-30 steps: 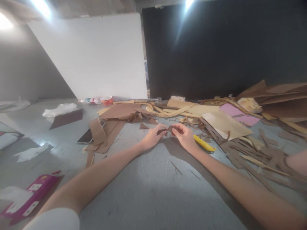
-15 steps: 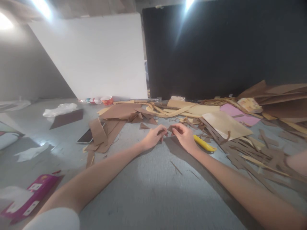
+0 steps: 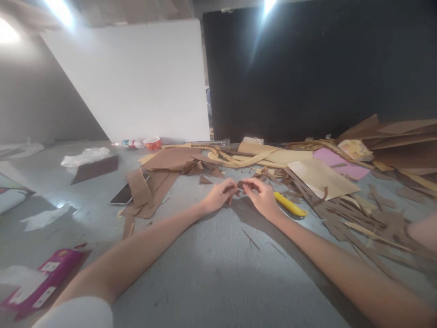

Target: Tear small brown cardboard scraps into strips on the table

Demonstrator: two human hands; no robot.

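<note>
Near the middle of the grey table (image 3: pixel 218 255), my two hands almost meet. My right hand (image 3: pixel 260 197) pinches a small piece of brown paper (image 3: pixel 240 185) between thumb and fingers. Curled with its fingertips together, my left hand (image 3: pixel 221 195) faces it; whatever it grips is too small to make out. A yellow utility knife (image 3: pixel 290 205) lies just right of my right wrist; its blade does not show. Close behind my left hand rests a brown paper triangle (image 3: pixel 205 180).
Brown paper sheets (image 3: pixel 164 159) and a phone (image 3: pixel 122 195) lie to the left. Cut brown strips (image 3: pixel 351 223), a tan sheet (image 3: pixel 322 178) and a pink sheet (image 3: pixel 341 163) cover the right. A magenta tissue pack (image 3: pixel 51 278) sits front left. Another person's arm (image 3: pixel 423 232) enters at right.
My right hand has shifted slightly left, toward my left hand, and the brown paper piece in it has turned a little. My left hand stays nearly still.
</note>
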